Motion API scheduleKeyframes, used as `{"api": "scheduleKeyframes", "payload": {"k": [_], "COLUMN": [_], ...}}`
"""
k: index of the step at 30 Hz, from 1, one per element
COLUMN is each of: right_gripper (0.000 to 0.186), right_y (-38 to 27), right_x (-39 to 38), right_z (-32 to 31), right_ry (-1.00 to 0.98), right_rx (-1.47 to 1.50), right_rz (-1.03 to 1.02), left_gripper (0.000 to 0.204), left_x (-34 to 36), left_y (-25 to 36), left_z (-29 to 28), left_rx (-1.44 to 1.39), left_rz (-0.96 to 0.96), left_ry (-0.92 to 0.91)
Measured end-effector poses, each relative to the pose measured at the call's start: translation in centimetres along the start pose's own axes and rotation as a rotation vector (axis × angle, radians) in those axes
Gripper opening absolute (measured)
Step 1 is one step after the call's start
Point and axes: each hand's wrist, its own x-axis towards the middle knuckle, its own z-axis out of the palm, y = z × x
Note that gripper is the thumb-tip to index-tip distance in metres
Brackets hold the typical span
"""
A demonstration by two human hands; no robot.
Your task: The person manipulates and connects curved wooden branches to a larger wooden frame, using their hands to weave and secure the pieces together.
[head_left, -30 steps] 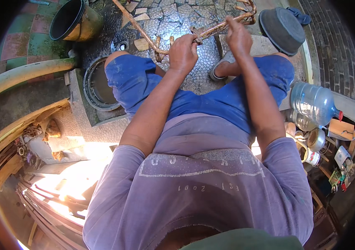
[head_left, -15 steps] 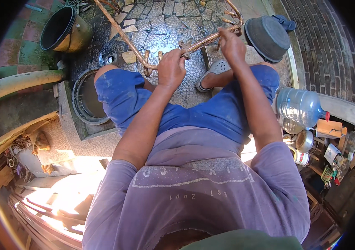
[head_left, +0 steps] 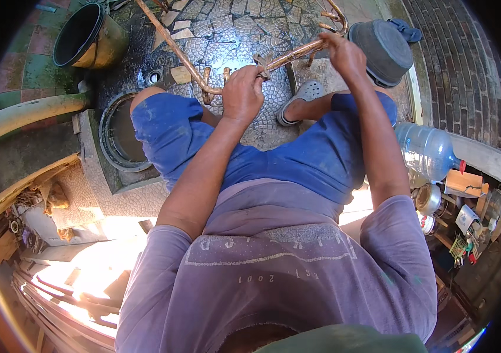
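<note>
Here we have the left hand [head_left: 243, 94] closed around the near bar of the frame [head_left: 290, 57], which stretches across to the right hand [head_left: 345, 56], its fingers bent over the bar, though whether they truly grip we can't tell. We'd judge it stiff, perhaps fairly light and maybe slick on those glossy brown rounds, so the straight stretch between the hands looks our best hold! Stubby pegs [head_left: 226, 73] jut just beyond the left hand, and farther out gleams rough, patterned tile [head_left: 250, 26].
</note>
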Motion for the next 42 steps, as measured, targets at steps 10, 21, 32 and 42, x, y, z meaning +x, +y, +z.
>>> {"api": "scheduleKeyframes", "payload": {"k": [10, 21, 32, 42], "right_gripper": [0.030, 0.031, 0.042, 0.041], "right_y": [-0.7, 3.0, 3.5, 3.0], "right_x": [-0.5, 1.1, 1.0, -0.2], "right_z": [0.8, 1.7, 3.1, 3.5], "right_ry": [0.104, 0.318, 0.267, 0.309], "right_rx": [-0.020, -0.010, -0.036, 0.024], "right_rz": [0.013, 0.156, 0.163, 0.183], "left_gripper": [0.020, 0.022, 0.023, 0.023], "left_x": [0.0, 0.2, -0.2, 0.1], "left_y": [0.0, 0.1, -0.1, 0.0], "left_z": [0.2, 0.2, 0.3, 0.0], "left_rx": [-0.003, -0.029, -0.012, -0.023], "left_rz": [0.017, -0.006, 0.007, 0.005], "left_ry": [0.013, 0.005, -0.002, -0.005]}}
